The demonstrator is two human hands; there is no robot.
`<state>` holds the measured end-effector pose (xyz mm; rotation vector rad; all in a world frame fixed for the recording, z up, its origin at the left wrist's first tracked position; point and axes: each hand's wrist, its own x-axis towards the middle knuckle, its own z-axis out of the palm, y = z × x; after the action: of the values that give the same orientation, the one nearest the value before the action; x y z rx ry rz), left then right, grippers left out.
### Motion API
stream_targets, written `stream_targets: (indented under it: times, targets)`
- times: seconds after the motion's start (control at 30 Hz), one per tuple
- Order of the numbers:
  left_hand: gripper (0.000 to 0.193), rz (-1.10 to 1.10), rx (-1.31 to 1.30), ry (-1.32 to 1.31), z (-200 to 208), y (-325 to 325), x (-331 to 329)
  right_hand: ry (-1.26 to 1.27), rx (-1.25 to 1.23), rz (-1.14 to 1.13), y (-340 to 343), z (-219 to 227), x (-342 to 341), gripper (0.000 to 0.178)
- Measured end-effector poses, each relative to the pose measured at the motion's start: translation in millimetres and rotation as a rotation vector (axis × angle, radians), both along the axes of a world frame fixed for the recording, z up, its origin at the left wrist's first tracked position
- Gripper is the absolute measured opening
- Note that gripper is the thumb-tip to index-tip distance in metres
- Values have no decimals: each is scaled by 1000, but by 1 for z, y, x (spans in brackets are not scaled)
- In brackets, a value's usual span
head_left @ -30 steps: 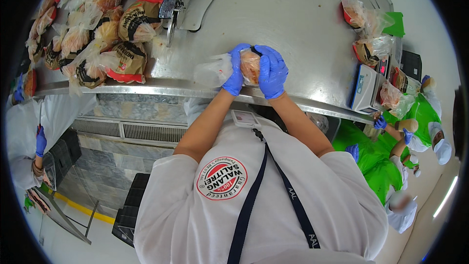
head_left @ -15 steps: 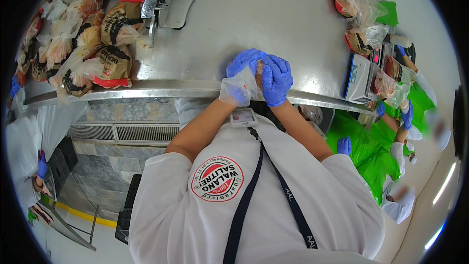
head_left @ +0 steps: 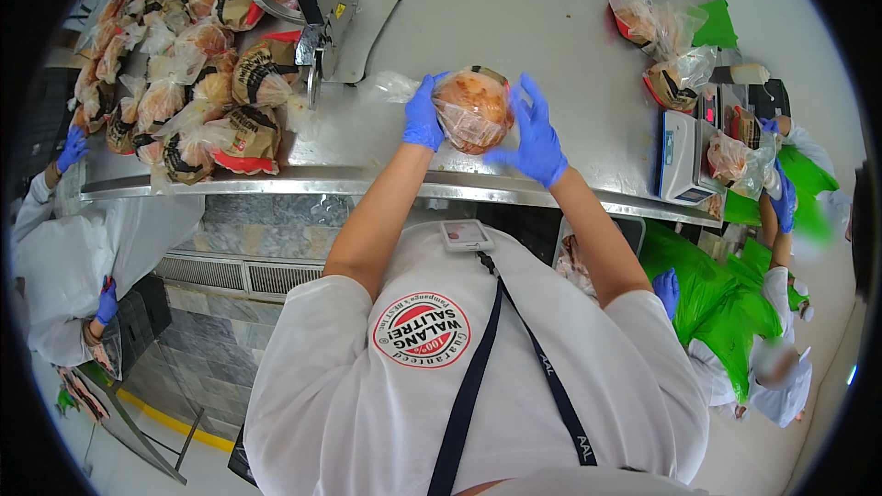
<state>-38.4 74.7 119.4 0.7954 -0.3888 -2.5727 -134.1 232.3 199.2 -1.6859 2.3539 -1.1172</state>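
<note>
A round, browned ham (head_left: 476,108) in a clear plastic bag is just above the steel table's near edge. My left hand (head_left: 424,117), in a blue glove, grips its left side, with the fingers partly hidden by the bag. The bag's loose clear neck (head_left: 393,87) sticks out to the left beyond this hand. On the ham's other side, my right hand (head_left: 535,140), gloved in blue too, has its fingers spread. A small gap shows between its raised fingers and the bag.
Bagged hams (head_left: 197,78) are heaped at the table's left. A metal machine (head_left: 317,28) with an upright black arm stands beside them. At right are more bagged hams (head_left: 675,78), a green piece (head_left: 716,25) and a weighing scale (head_left: 678,154). Co-workers stand at both sides; one wears a green apron (head_left: 707,276).
Both hands were wrapped around the ham near the table edge. Now the ham is farther out, its bag neck points left, and my right hand has opened away from it.
</note>
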Motion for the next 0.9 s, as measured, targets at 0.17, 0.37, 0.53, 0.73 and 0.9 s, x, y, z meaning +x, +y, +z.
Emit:
stream_targets:
  times: [0.17,0.37,0.53,0.73,0.9]
  targets:
    - [41,-105,-65,31,74,-3,-7,528,-163,264,9,18,-17,50]
    - [40,-169,-283,109,171,-13,-14,430,-492,165,-12,70,-24,70]
    - [40,-256,-653,127,208,-33,-31,-255,-394,7,-25,67,-8,79]
    - [47,-87,-401,390,152,-72,-35,-1796,-197,453,-24,84,-27,72]
    - [46,-147,505,632,153,-75,-23,-590,-293,168,-21,95,-24,106]
